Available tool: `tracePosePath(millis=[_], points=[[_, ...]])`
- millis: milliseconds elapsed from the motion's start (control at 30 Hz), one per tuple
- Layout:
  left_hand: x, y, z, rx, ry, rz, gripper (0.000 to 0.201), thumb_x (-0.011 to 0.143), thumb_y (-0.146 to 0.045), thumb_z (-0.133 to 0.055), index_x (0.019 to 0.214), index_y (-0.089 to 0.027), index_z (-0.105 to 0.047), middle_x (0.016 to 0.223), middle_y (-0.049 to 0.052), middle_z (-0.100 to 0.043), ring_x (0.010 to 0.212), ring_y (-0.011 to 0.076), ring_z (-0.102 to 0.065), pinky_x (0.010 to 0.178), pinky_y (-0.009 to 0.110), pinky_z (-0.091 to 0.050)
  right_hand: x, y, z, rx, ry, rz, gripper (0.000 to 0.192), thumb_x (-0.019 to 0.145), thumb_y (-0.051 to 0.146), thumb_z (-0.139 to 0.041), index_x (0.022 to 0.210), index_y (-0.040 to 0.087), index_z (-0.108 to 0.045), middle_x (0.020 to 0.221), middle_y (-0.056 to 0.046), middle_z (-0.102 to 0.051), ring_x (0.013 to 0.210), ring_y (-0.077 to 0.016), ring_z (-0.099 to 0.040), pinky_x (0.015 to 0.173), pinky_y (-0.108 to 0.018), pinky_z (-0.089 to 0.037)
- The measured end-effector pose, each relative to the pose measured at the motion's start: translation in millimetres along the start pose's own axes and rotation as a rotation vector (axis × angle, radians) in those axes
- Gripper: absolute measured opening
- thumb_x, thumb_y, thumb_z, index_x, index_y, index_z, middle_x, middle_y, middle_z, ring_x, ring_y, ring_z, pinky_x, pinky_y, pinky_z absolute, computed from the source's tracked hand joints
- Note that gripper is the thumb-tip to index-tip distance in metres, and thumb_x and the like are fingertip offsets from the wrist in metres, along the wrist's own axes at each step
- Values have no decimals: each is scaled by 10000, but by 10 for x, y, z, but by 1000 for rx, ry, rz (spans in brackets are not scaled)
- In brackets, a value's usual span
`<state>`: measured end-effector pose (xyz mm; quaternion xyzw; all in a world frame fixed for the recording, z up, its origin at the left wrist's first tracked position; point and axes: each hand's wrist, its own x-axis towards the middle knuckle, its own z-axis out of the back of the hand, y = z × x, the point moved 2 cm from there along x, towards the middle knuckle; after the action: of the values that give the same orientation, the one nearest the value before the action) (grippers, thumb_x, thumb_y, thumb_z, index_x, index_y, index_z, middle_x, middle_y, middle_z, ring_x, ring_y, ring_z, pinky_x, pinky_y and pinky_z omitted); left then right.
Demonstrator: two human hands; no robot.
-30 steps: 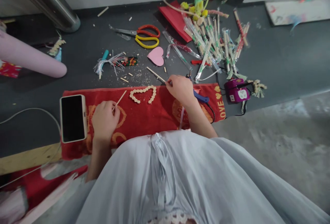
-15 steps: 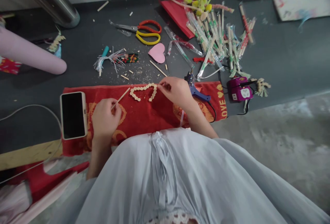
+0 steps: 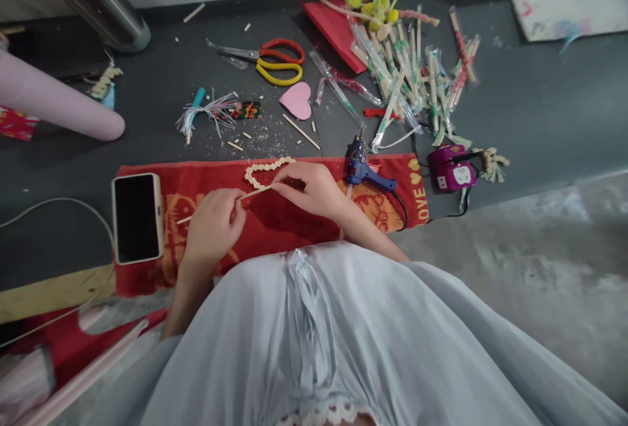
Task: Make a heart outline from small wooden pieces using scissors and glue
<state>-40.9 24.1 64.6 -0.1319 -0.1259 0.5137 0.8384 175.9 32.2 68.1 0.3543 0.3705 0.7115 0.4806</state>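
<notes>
A thin wooden stick [image 3: 256, 192] slants across the red towel [image 3: 265, 230], its far-left tip showing beyond my knuckles. My left hand [image 3: 214, 220] is closed around its middle. At the stick's right end, the thumb and fingertips of my right hand [image 3: 311, 189] are pinched together on it. Just behind the fingers lies a pale, bumpy heart-shaped outline [image 3: 254, 169] made of small pieces; my right hand hides its right side. To the right of that hand rests a blue glue gun [image 3: 360, 167], partly on the towel.
A phone [image 3: 138, 218] lies at the towel's left. Behind are scissors [image 3: 279, 63], a pink paper heart [image 3: 297, 100], a tasselled item [image 3: 206, 112] and wooden crumbs. Wrapped sticks [image 3: 400, 79] pile up at right, near a purple power adapter [image 3: 452, 167]. A pink cylinder [image 3: 59, 95] juts in from the left.
My right hand has moved left and down from the heart outline's right side to the stick's end. The stick has slid leftward through my left hand, its tip now showing on the far side.
</notes>
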Motion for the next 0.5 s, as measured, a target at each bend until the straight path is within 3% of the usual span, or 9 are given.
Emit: tracePosePath(millis=[100,167,333,500], points=[[45,-41,-22,-10,50,-33,341,945,-211,-373,1134,-145,-650,1004,101,-710,960,238,-649,899,347,-489,-122,-74,156,-156,-20,26,269,963,338,-514,897,174,-716,888,-66,-754,788,-158,-652,753,-271,-477],[71,-53,-33,-20,75,-32,376,954,-216,-357,1181,-138,-647,1025,107,-710,975,243,-646,917,353,-487,-252,-143,358,-314,-125,-28,256,960,318,-511,895,183,-718,909,-76,-759,817,-178,-667,757,-290,-482],[116,-48,-77,-28,93,-43,405,977,-243,-345,1216,-122,-648,1071,128,-712,1010,266,-640,940,392,-494,-632,-327,876,-693,-249,-373,202,897,302,-603,1004,193,-734,886,-81,-728,815,-239,-659,755,-355,-493],[153,-79,-107,3,97,-78,403,980,-236,-360,1226,-118,-657,1065,121,-718,1010,260,-645,941,380,-498,-827,-386,1047,-771,-227,-515,305,903,273,-588,1151,158,-724,976,-121,-727,943,-295,-660,874,-424,-512]])
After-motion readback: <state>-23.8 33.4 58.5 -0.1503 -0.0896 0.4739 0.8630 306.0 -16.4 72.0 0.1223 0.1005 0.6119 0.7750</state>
